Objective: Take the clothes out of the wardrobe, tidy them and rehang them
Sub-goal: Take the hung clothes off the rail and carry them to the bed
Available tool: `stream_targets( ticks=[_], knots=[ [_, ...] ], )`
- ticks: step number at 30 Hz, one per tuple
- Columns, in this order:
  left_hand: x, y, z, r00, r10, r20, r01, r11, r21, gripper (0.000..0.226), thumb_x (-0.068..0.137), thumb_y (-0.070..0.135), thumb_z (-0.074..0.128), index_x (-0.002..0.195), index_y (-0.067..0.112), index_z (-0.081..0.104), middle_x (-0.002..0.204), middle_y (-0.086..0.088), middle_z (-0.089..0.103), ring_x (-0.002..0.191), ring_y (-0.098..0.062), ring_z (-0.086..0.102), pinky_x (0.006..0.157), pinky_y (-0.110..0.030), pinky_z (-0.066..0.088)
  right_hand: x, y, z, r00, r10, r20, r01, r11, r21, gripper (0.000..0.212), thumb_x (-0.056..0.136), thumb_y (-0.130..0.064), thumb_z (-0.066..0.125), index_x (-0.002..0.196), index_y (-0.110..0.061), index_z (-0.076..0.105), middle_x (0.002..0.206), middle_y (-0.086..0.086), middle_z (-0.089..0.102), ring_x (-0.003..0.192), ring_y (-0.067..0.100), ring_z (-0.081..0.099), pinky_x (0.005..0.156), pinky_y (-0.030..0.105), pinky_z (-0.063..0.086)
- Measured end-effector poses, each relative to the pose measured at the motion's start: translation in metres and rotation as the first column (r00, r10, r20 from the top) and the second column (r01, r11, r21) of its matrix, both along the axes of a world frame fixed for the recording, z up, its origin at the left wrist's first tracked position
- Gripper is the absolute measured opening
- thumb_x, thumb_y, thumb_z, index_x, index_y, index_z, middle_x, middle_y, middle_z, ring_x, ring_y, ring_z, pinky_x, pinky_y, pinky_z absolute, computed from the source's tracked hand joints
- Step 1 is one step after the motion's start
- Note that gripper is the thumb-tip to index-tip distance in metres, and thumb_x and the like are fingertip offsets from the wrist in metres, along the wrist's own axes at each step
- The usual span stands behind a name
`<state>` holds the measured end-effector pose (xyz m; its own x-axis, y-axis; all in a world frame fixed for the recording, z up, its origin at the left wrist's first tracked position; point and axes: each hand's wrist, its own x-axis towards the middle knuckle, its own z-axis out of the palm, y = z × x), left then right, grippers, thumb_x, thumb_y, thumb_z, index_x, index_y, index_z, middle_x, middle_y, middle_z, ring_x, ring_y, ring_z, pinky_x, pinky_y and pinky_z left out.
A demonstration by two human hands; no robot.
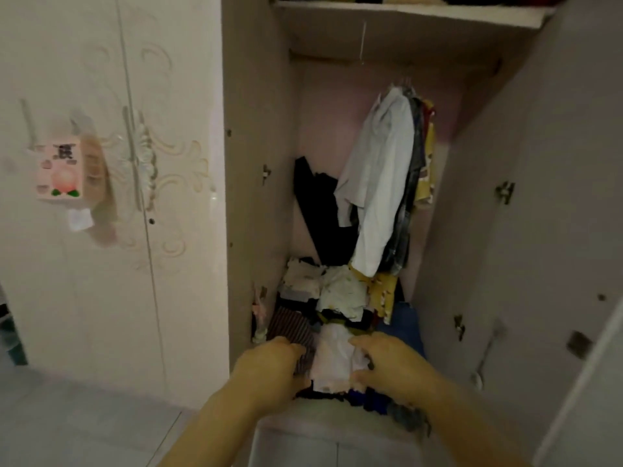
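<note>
The open wardrobe (256,96) holds a heap of loose clothes (340,294) on its floor. At the front of the heap lies a white folded garment (332,358). My left hand (269,367) grips its left edge, over a striped cloth (290,326). My right hand (387,364) grips its right side, thumb under a fold. Above, a pale blue shirt (381,183) hangs from the rail (337,59) with a dark garment and a yellow one (426,163) behind it. A black garment (320,210) is draped against the back wall.
The right wardrobe door (539,197) stands open. Closed white doors (101,230) on the left carry a pink tissue pack (62,171) hung from a handle. An upper shelf (404,11) holds more things. Pale floor tiles (84,426) lie below.
</note>
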<state>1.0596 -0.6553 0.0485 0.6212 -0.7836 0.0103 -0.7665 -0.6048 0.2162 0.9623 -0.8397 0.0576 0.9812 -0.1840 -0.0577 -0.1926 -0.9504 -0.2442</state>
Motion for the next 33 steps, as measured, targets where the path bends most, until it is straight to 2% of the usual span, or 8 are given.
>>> stream_targets(
  ticks=[3,6,8,11,15,20,26,33],
  knots=[
    [0.042,-0.044,0.006,0.996,-0.080,0.043,0.083,0.995,-0.053,0.047,0.093,0.041,0.050,0.136,0.022,0.045,0.134,-0.003,0.047,0.118,-0.017,0.048,0.094,-0.029,0.044,0.025,-0.038,0.003,0.995,-0.094,0.035,0.095,0.995,-0.038,0.055,0.092,-0.035,0.056,0.141,-0.022,0.037,0.135,0.003,0.047,0.121,0.016,0.045,0.096,0.023,0.038],
    [0.085,-0.083,0.016,0.989,-0.127,0.070,0.133,0.986,-0.100,0.053,0.094,0.042,0.048,0.142,0.024,0.035,0.140,-0.002,0.041,0.124,-0.016,0.043,0.099,-0.029,0.041,0.050,-0.069,0.012,0.983,-0.166,0.079,0.171,0.984,-0.057,0.055,0.092,-0.035,0.056,0.141,-0.019,0.038,0.132,0.003,0.050,0.119,0.017,0.047,0.095,0.022,0.037],
    [0.113,-0.109,0.025,0.983,-0.157,0.091,0.169,0.975,-0.145,0.054,0.094,0.043,0.048,0.143,0.024,0.034,0.141,-0.002,0.041,0.125,-0.016,0.043,0.099,-0.029,0.041,0.068,-0.088,0.021,0.973,-0.170,0.155,0.180,0.982,-0.051,0.044,0.091,-0.029,0.058,0.132,-0.015,0.049,0.125,0.002,0.056,0.113,0.014,0.050,0.088,0.009,0.034],
    [0.150,-0.149,0.039,0.976,-0.172,0.134,0.200,0.950,-0.238,0.054,0.094,0.042,0.048,0.143,0.023,0.034,0.143,0.000,0.039,0.123,-0.014,0.043,0.097,-0.027,0.041,0.091,-0.116,0.036,0.951,-0.174,0.256,0.194,0.979,-0.056,0.042,0.090,-0.022,0.061,0.130,-0.016,0.051,0.120,-0.008,0.052,0.108,0.003,0.046,0.080,-0.005,0.021],
    [0.188,-0.198,0.051,0.975,-0.176,0.136,0.214,0.908,-0.361,0.056,0.094,0.039,0.050,0.144,0.025,0.030,0.141,0.001,0.039,0.121,-0.012,0.043,0.098,-0.027,0.040,0.129,-0.152,0.054,0.945,-0.182,0.271,0.218,0.970,-0.108,0.028,0.097,-0.020,0.049,0.120,-0.009,0.059,0.117,0.005,0.061,0.101,0.005,0.050,0.087,0.003,0.030],
    [0.236,-0.257,0.063,0.975,-0.137,0.176,0.208,0.838,-0.504,0.052,0.092,0.038,0.053,0.140,0.026,0.038,0.137,0.003,0.044,0.117,-0.011,0.046,0.095,-0.028,0.043,0.185,-0.212,0.076,0.908,-0.249,0.338,0.294,0.952,-0.088,0.054,0.094,-0.031,0.053,0.143,-0.020,0.034,0.136,0.001,0.045,0.122,0.012,0.043,0.090,0.004,0.023],
    [0.298,-0.336,0.092,0.982,-0.046,0.185,0.154,0.765,-0.625,0.057,0.092,0.038,0.053,0.143,0.024,0.032,0.145,0.004,0.037,0.127,-0.011,0.039,0.103,-0.024,0.036,0.258,-0.294,0.109,0.851,-0.134,0.507,0.233,0.963,-0.138,0.051,0.093,-0.035,0.054,0.141,-0.026,0.037,0.137,-0.003,0.045,0.125,0.012,0.040,0.101,0.014,0.026],
    [0.360,-0.423,0.140,0.976,0.020,0.217,0.147,0.675,-0.723,0.050,0.090,0.034,0.055,0.138,0.028,0.041,0.134,0.006,0.047,0.115,-0.010,0.047,0.091,-0.026,0.045,0.348,-0.381,0.175,0.772,-0.002,0.635,0.175,0.962,-0.209,0.050,0.093,-0.028,0.055,0.140,-0.022,0.040,0.135,0.001,0.045,0.125,0.016,0.041,0.102,0.021,0.031]
  ],
)
